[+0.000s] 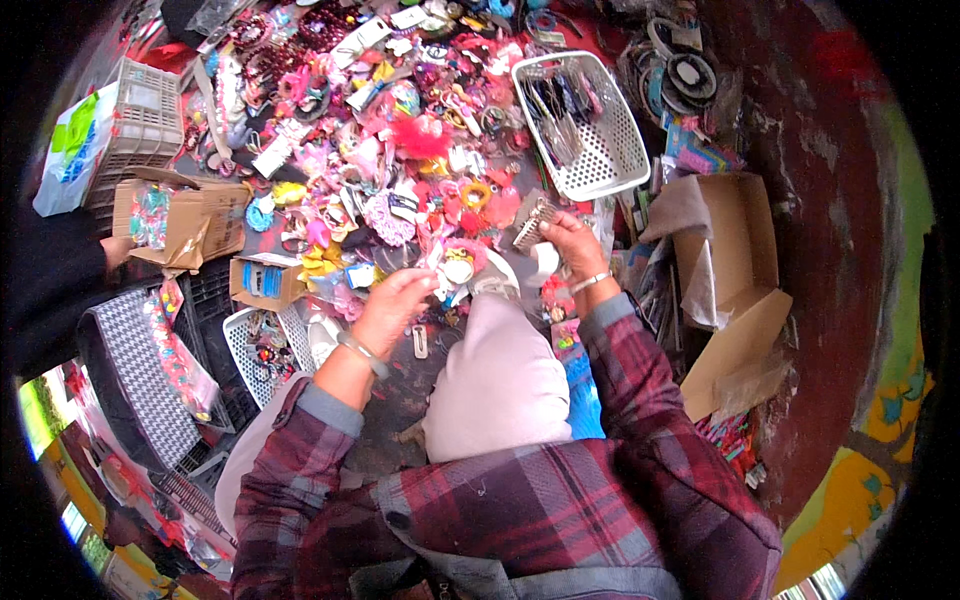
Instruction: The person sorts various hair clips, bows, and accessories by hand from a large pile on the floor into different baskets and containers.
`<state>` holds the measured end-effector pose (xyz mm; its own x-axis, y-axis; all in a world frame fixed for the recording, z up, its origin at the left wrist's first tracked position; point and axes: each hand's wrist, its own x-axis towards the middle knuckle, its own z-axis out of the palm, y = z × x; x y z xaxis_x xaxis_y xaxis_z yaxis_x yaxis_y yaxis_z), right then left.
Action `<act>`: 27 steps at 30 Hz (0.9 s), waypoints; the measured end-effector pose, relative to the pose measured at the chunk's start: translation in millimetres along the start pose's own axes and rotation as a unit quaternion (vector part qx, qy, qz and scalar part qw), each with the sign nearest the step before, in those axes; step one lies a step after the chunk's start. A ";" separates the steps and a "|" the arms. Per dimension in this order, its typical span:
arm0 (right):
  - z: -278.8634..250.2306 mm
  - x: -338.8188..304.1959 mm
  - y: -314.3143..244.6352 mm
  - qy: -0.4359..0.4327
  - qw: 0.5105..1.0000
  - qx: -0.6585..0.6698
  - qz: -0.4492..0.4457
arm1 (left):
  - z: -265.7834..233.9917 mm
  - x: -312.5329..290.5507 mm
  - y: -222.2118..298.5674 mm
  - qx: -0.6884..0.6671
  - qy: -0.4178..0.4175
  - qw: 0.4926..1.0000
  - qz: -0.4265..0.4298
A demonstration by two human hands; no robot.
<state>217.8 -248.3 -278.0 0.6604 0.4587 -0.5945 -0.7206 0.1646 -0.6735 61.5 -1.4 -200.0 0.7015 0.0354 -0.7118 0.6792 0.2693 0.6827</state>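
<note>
My left hand [392, 308] is closed in a pinch in front of my knee. At its fingertips is a small pale pink piece [433, 258] whose kind I cannot make out. My right hand [580, 250], farther right, grips a brown toothed hair comb [531, 222] between thumb and fingers. Just below that hand is a white rounded item [543, 264], partly hidden. Ahead of both hands spreads a mixed heap of hair accessories, with a purple-white scrunchie [388, 219] and a red fluffy piece [420, 137] among them.
A white perforated basket [618, 150] with dark packaged pieces stands at the far right. Open cardboard boxes [735, 250] lie right of my arm. To the left are a small carton [205, 225], another white basket [262, 350] and a grey crate [150, 110]. Another person's hand [117, 250] touches the carton.
</note>
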 end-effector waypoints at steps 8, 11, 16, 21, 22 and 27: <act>97.7 -30.7 0.0 -0.116 0.985 0.120 0.036 | 26.6 9.8 38.4 -0.082 -0.048 0.989 0.111; 94.5 -30.3 -3.9 -0.147 0.987 0.045 0.037 | 20.9 12.7 38.9 -0.082 -0.014 0.989 0.124; 104.1 -43.4 -63.9 -0.056 0.801 -0.480 -0.353 | 3.7 14.0 44.6 0.145 -0.006 0.974 0.172; 122.9 -55.2 -70.5 -0.176 0.623 -0.716 -0.262 | 9.6 14.6 65.4 0.459 -0.087 0.811 0.353; 118.2 -53.4 -73.9 -0.188 0.642 -0.700 -0.248 | 12.4 12.0 72.5 0.465 -0.112 0.807 0.347; 99.2 -43.3 -85.8 -0.232 0.712 -0.627 -0.214 | 26.8 19.3 70.4 0.151 -0.140 0.971 0.125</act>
<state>230.1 -195.7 -150.9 0.4117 0.8882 -0.2041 0.4734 -0.3998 -0.7849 128.6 -7.5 -161.3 0.8548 -0.2102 -0.4745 0.4836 -0.0090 0.8752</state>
